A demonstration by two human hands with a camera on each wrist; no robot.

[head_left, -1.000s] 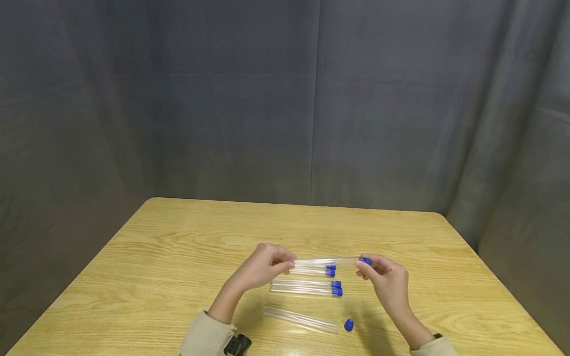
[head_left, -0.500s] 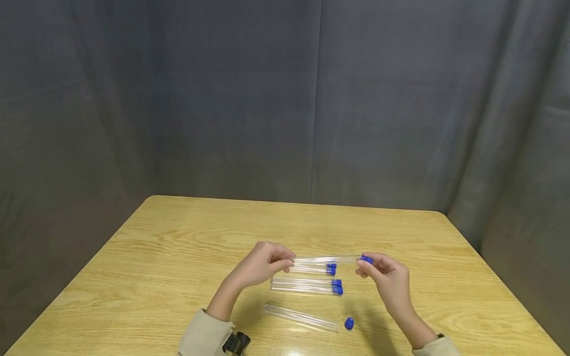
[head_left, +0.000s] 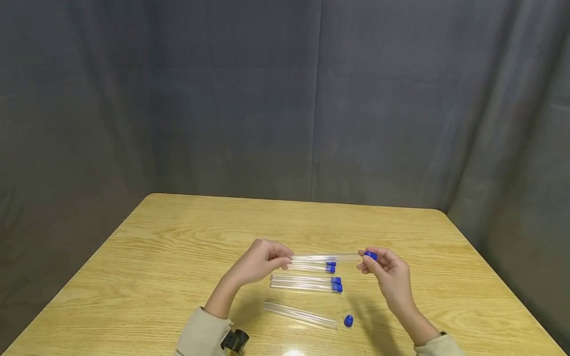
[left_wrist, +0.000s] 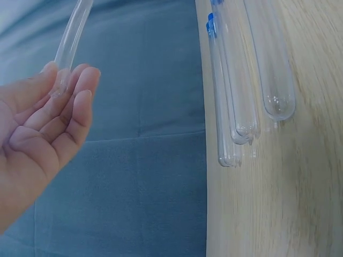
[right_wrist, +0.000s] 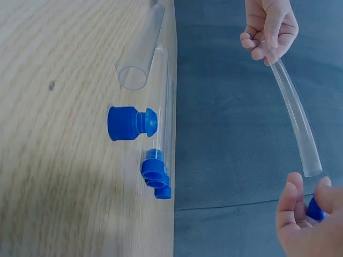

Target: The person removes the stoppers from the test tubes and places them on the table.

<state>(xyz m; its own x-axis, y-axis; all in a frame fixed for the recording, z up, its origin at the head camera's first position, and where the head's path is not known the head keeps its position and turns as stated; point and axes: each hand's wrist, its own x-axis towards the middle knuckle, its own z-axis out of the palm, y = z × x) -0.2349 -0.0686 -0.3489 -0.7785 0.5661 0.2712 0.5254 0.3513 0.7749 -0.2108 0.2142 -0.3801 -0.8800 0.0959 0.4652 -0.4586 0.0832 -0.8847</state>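
My left hand (head_left: 260, 262) pinches the rounded end of a clear test tube (head_left: 327, 257) and holds it nearly level above the table. At the tube's other end, my right hand (head_left: 389, 279) holds a blue cap (head_left: 370, 255) between thumb and fingers. In the right wrist view that cap (right_wrist: 315, 210) sits just beyond the tube's open mouth, apart from it; fingers partly hide it. Below lies an uncapped test tube (head_left: 300, 315), with a loose blue stopper cap (head_left: 349, 321) to the right of its mouth.
Several capped test tubes (head_left: 303, 283) lie in pairs on the wooden table (head_left: 178, 237), blue ends to the right. The farther pair (head_left: 307, 268) is partly behind the raised tube. A grey curtain (head_left: 240, 109) hangs behind the table.
The right hand has shifted slightly right and upward with the cap, which sat at the tube's end earlier and now stands apart from it. The left hand has barely moved.
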